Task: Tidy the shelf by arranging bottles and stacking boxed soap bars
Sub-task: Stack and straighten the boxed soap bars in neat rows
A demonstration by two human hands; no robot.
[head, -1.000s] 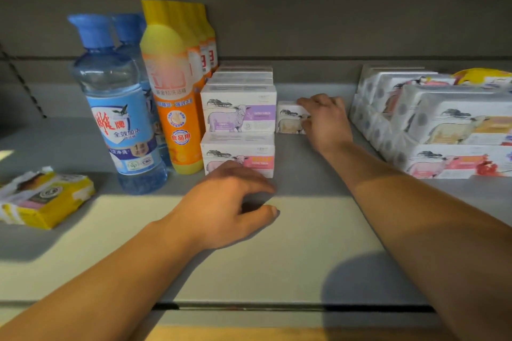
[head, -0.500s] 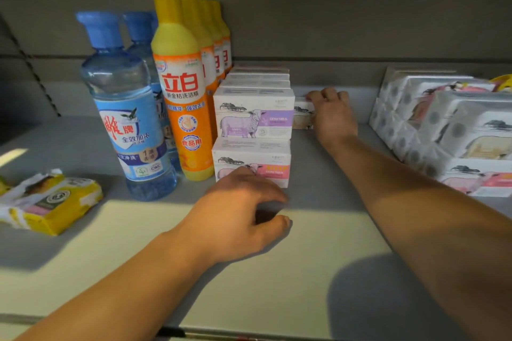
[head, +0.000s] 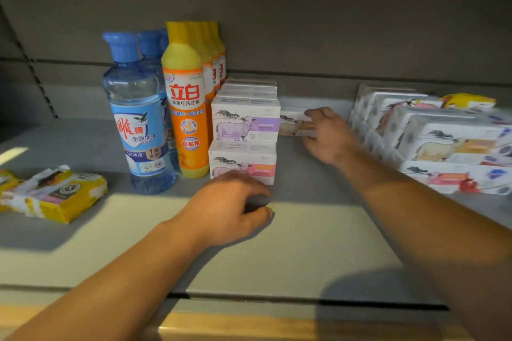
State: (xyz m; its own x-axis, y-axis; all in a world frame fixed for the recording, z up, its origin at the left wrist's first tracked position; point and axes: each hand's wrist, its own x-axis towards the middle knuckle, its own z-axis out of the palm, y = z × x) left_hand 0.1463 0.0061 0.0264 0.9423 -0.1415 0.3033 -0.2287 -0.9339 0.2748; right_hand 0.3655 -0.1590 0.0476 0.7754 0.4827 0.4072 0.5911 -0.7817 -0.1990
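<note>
A stack of two boxed soaps, purple-label box (head: 246,122) on pink-label box (head: 243,160), heads a row beside the orange bottles (head: 187,119) and blue bottles (head: 138,124). Behind and right of the stack lies a beige-label soap box (head: 291,122). My right hand (head: 327,135) grips its right end, fingers over the top. My left hand (head: 224,210) rests on the shelf just in front of the pink-label box, fingers loosely curled, holding nothing.
A pile of white soap boxes (head: 443,141) fills the right side, with a yellow pack on top at the back. Yellow wrapped packs (head: 55,194) lie at the far left. The grey shelf board (head: 304,243) is bare in front of my hands.
My right hand has shifted on the beige-label box from its far side to gripping its right end. My left hand has stayed in front of the stack. The view tilted down slightly.
</note>
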